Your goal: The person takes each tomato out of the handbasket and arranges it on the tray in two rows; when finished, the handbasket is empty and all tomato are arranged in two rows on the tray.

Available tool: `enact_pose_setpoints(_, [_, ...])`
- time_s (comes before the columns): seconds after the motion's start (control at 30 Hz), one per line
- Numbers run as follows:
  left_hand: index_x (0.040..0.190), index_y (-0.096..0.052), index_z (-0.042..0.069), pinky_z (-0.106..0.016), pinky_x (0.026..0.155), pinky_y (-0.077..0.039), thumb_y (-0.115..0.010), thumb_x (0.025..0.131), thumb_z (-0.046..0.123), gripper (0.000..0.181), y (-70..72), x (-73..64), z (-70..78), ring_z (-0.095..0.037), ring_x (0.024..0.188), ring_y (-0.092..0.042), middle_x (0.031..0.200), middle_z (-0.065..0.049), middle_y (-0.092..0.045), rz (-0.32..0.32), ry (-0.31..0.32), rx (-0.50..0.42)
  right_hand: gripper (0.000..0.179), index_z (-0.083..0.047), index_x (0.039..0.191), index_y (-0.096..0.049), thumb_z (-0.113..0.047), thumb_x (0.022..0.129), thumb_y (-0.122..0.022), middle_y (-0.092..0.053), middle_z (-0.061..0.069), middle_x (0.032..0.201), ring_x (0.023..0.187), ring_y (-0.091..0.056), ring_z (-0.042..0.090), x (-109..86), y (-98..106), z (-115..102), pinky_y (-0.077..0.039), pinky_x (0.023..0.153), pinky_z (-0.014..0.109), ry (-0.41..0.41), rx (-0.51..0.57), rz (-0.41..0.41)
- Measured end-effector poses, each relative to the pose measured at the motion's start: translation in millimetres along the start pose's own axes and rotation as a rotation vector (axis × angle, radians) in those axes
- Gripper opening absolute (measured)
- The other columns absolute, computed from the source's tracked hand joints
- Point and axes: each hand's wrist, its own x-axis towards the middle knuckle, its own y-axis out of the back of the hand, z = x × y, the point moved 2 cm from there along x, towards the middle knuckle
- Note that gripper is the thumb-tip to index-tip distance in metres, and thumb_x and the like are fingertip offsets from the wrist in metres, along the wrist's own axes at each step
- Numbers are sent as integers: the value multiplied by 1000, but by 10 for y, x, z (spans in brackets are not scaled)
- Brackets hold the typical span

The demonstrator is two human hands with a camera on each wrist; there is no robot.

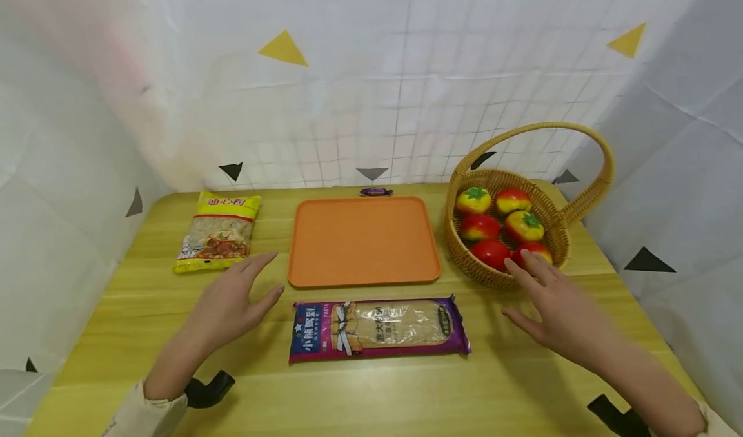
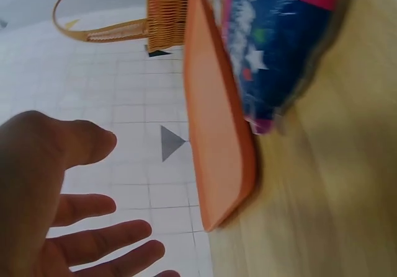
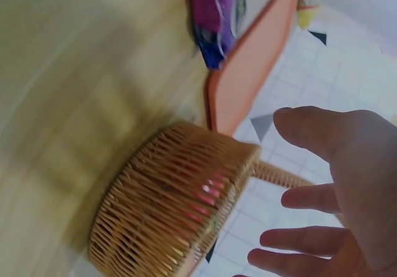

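In the head view my left hand (image 1: 227,308) hovers over the table with fingers extended and nothing in it. It is nearest to a yellow-topped bag of pasta (image 1: 219,232) and the left end of a long purple pasta packet (image 1: 380,329). My right hand (image 1: 560,308), also holding nothing, reaches toward the front rim of a wicker basket (image 1: 458,247). Several red and yellow toy fruits (image 1: 480,227) lie in that basket. Between the hands, behind the purple packet, lies an orange tray (image 1: 362,240). The right wrist view shows the thumb and fingers spread beside the basket (image 3: 167,196).
A small purple wrapped candy (image 1: 376,192) lies behind the tray by the back edge. White cloth (image 1: 348,102) with triangle patterns encloses the wooden table (image 1: 371,395) at the back and sides. The basket's tall handle (image 1: 604,166) leans out to the right.
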Motion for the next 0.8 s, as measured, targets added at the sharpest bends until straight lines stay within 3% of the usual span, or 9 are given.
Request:
enact_pose_setpoints(0.13, [147, -47, 6, -56, 93, -48, -66, 96, 34, 62, -59, 117, -44, -38, 122, -55, 140, -17, -55, -22, 51, -108, 72, 3, 135, -58, -24, 74, -86, -53, 33, 132, 110, -57, 54, 52, 62, 95, -51, 77, 63, -9, 8, 60])
enact_pose_setpoints(0.33, [147, -47, 5, -51, 87, -52, -65, 97, 32, 59, -163, 285, -127, -35, 121, -57, 137, -17, -57, -56, 131, -241, 69, 6, 133, -58, -25, 77, -84, -57, 32, 125, 101, -61, 53, 144, 85, 265, -52, 73, 61, -69, 3, 40])
enact_pose_setpoints(0.63, [148, -44, 3, -53, 84, -53, -64, 96, 26, 61, -270, 463, -218, -37, 110, -64, 128, -23, -60, -75, 246, -288, 63, 6, 131, -59, -31, 84, -79, -56, 34, 126, 108, -57, 54, 258, 122, 469, -47, 82, 66, -193, 10, -40])
enact_pose_setpoints(0.8, [148, -43, 0, -49, 80, -55, -65, 95, 26, 63, -329, 515, -275, -36, 105, -66, 125, -24, -61, -99, 297, -290, 61, 9, 130, -58, -31, 88, -76, -57, 34, 125, 109, -56, 53, 354, 133, 571, -45, 87, 65, -212, 33, -97])
